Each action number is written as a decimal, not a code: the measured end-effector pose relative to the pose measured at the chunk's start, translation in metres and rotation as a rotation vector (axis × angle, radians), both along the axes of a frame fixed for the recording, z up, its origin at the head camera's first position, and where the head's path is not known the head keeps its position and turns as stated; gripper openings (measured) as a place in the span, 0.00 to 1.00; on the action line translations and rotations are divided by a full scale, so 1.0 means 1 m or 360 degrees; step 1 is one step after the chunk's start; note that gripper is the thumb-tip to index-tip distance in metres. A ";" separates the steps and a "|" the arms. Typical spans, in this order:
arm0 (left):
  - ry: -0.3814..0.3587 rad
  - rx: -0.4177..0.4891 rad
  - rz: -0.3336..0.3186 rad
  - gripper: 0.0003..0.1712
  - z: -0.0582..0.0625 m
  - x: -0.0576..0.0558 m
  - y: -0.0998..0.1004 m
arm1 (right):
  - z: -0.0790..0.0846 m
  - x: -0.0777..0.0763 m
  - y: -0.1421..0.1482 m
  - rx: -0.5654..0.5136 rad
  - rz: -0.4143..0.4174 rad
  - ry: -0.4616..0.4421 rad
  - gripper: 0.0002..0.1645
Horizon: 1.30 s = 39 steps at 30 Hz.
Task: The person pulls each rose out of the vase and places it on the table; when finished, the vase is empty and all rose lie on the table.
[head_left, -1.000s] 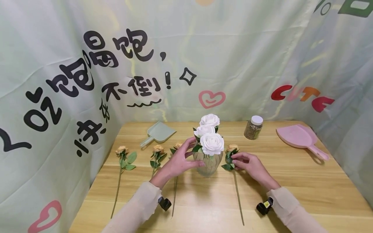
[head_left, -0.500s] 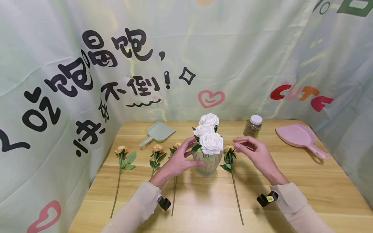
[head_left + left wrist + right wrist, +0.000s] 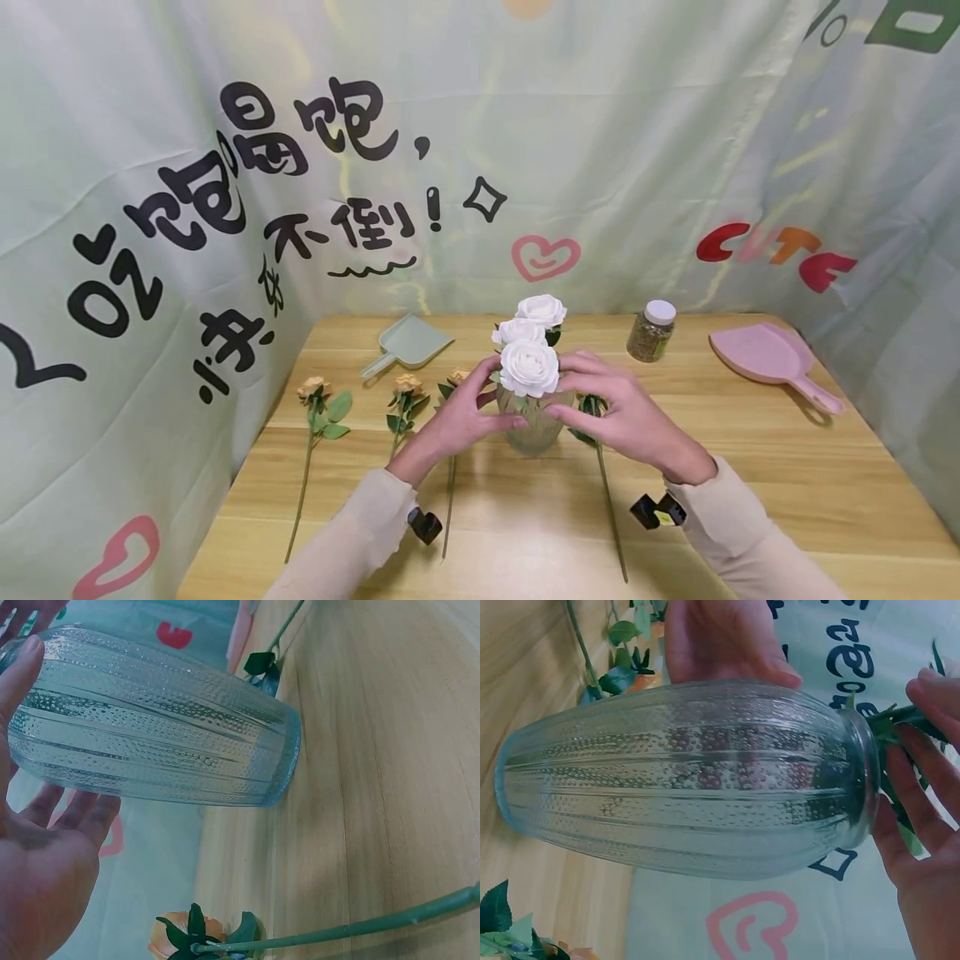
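Note:
My left hand (image 3: 463,414) grips the ribbed clear glass vase (image 3: 534,437) from the left, thumb in front and fingers round the far side. The vase stands upright on the wooden table with three white roses in it. At its mouth my right hand (image 3: 628,408) has thumb and fingers round the front white rose (image 3: 529,368), just under the bloom. In the right wrist view green leaves (image 3: 901,718) at the vase's rim lie between those fingers. Behind are two more white roses (image 3: 542,311). Beneath the right hand lies an orange rose, its stem (image 3: 611,508) showing, its bloom hidden.
Several orange roses (image 3: 312,388) lie left of the vase, one partly behind the left hand. Farther back are a grey-green dustpan (image 3: 414,342), a jar with a white lid (image 3: 651,333) and a pink dustpan (image 3: 765,350). A printed curtain (image 3: 637,167) surrounds the table.
My right hand has left the orange rose, lifted, and moved left to the front white rose, which has shifted slightly left. The left hand has stayed on the vase.

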<state>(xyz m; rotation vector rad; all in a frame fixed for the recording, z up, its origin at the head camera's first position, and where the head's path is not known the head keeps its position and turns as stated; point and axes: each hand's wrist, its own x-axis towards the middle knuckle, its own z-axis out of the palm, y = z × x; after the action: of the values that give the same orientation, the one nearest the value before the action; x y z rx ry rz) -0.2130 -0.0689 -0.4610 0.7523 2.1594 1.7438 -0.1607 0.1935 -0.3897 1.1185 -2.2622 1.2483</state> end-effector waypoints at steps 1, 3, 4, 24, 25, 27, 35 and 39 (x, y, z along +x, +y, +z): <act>0.0003 -0.0002 -0.0003 0.55 0.000 0.000 0.000 | -0.001 -0.001 -0.002 0.0025 0.0016 0.0048 0.20; 0.0009 0.0003 -0.0015 0.55 0.000 0.000 0.000 | -0.003 -0.003 -0.005 0.0068 0.0033 0.0131 0.21; 0.0009 0.0005 -0.0019 0.55 0.000 0.000 0.000 | -0.003 -0.003 -0.006 0.0089 0.0031 0.0170 0.21; -0.0024 -0.0091 0.0044 0.57 -0.001 0.002 -0.001 | 0.048 -0.001 0.005 -0.1085 0.0114 0.0115 0.08; -0.0020 -0.0093 0.0045 0.57 -0.001 0.002 -0.001 | 0.053 -0.002 0.009 -0.1185 0.0085 0.0114 0.09; -0.0014 -0.0090 0.0045 0.57 -0.001 0.002 -0.001 | 0.065 -0.003 0.015 -0.1397 0.0042 0.0128 0.09; 0.0014 -0.0084 0.0047 0.56 -0.001 0.002 0.000 | 0.090 -0.005 0.065 -0.1829 -0.0076 0.0145 0.14; 0.0025 -0.0085 0.0052 0.57 -0.001 0.002 -0.001 | 0.072 -0.002 0.100 -0.1543 -0.0316 -0.0082 0.17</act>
<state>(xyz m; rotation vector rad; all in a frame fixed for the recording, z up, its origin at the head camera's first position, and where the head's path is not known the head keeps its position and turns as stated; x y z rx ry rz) -0.2108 -0.0695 -0.4623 0.7238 2.2311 1.6941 -0.1625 0.2936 -0.3174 0.4747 -1.3888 1.9399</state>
